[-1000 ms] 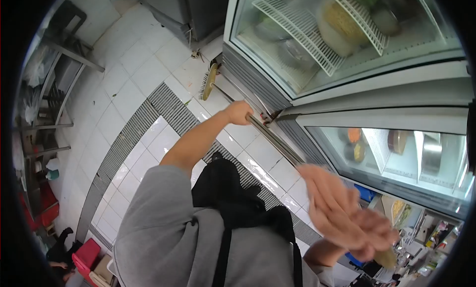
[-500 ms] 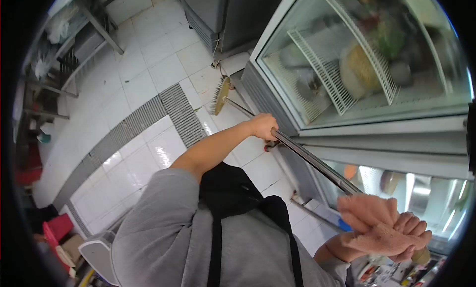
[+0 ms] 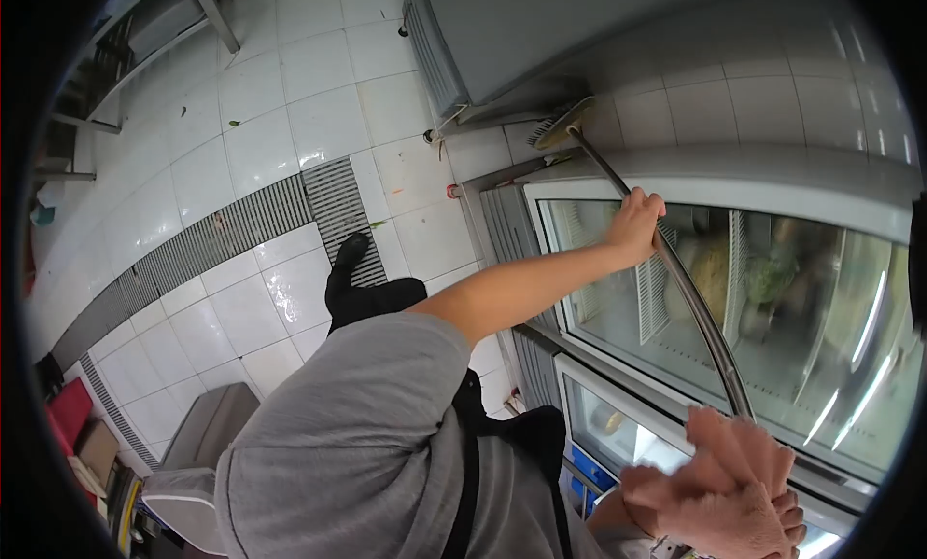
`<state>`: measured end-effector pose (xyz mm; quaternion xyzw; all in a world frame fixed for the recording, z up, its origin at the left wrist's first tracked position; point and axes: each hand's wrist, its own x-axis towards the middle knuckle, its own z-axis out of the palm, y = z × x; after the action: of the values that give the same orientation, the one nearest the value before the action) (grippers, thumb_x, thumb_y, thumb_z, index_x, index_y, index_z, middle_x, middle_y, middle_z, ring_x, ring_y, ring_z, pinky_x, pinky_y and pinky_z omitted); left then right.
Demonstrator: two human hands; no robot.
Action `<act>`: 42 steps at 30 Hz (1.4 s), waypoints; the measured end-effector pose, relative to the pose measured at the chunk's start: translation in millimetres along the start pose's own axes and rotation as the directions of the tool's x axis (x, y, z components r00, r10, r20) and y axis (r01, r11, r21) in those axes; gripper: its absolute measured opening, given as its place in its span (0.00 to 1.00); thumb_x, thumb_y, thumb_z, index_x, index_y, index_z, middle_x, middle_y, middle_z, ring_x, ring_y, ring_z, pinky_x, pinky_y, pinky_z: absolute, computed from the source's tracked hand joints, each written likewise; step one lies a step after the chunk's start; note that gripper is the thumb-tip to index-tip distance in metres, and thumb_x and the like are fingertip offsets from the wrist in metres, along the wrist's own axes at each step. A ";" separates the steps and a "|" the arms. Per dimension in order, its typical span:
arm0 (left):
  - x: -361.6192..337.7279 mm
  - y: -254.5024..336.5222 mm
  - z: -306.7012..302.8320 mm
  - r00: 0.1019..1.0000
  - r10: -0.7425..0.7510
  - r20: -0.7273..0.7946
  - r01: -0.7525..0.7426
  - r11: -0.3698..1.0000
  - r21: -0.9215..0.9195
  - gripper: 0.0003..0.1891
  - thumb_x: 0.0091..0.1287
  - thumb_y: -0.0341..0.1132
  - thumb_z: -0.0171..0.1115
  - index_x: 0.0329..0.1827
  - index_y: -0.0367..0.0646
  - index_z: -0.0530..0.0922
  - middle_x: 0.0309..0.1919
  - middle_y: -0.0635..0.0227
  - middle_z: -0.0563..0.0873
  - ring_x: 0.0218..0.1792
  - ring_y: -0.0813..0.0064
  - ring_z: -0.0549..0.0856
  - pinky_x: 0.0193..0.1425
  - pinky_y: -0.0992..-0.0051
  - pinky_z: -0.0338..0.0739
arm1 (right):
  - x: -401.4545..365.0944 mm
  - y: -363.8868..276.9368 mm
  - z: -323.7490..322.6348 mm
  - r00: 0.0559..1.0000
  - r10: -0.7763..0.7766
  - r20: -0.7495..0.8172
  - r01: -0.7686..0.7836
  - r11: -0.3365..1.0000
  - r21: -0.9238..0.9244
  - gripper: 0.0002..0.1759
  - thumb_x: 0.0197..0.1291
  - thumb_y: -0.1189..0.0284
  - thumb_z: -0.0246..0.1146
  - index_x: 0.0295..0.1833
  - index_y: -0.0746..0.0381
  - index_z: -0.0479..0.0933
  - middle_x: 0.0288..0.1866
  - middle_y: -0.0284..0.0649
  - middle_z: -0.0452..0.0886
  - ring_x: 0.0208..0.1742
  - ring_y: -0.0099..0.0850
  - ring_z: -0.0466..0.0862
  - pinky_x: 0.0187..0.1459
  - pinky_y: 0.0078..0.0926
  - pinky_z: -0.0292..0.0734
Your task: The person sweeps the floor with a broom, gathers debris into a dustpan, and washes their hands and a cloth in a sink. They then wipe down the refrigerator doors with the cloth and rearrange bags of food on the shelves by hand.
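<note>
A long-handled broom (image 3: 697,308) slants across the view in front of the glass-door fridge. My left hand (image 3: 635,228) is wrapped around its metal handle at the upper part. Lower right, my right hand (image 3: 787,520) is closed near the handle's other end, with a pink cloth (image 3: 729,482) bunched in it. The cloth hides most of the fingers and that end of the handle. The bristled broom head (image 3: 560,125) is up at the gap between the grey cabinet and the fridge, near the tiled wall.
The glass-door fridge (image 3: 869,226) fills the right side, with food on racks behind the glass. A grey cabinet (image 3: 541,28) stands at the top. A drain grate (image 3: 246,221) crosses the tiled floor, which has small scraps. A metal table (image 3: 164,28) is upper left.
The broom head has moved off the floor tiles, up and right into the gap behind the fridge corner. Both hands moved with the handle, and the view has turned and shifted.
</note>
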<state>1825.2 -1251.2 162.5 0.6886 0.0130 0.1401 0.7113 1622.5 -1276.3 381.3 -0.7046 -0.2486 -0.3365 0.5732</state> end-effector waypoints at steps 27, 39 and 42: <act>40.5 -105.0 -46.8 0.991 0.120 -0.063 -0.128 0.980 -0.150 0.16 0.50 0.39 0.65 0.20 0.40 0.66 0.20 0.62 0.73 0.31 0.61 0.71 0.38 0.66 0.66 | 68.1 77.2 130.3 0.888 -0.164 0.430 0.261 0.949 -0.178 0.11 0.52 0.63 0.51 0.38 0.56 0.65 0.33 0.37 0.67 0.29 0.29 0.72 0.27 0.28 0.70; 35.4 7.5 -67.6 0.956 0.250 -0.155 -0.285 0.918 -0.275 0.17 0.46 0.40 0.66 0.18 0.44 0.65 0.19 0.65 0.72 0.28 0.61 0.71 0.44 0.65 0.63 | 64.6 10.5 136.9 0.966 -0.141 0.216 0.191 0.954 -0.233 0.16 0.52 0.65 0.47 0.44 0.61 0.65 0.37 0.43 0.72 0.29 0.32 0.75 0.34 0.29 0.72; 84.9 -35.5 -50.7 0.959 0.282 0.000 -0.275 0.933 -0.232 0.14 0.43 0.39 0.66 0.21 0.42 0.69 0.21 0.61 0.75 0.30 0.59 0.73 0.44 0.66 0.65 | 76.6 25.7 140.2 0.971 0.038 0.235 -0.002 0.989 -0.150 0.12 0.51 0.70 0.46 0.41 0.63 0.65 0.32 0.44 0.72 0.29 0.32 0.74 0.36 0.29 0.70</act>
<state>1902.5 -1183.7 139.8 0.5990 -0.1127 0.2285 0.7591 1717.6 -1148.0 406.7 -0.7829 -0.2824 -0.2615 0.4888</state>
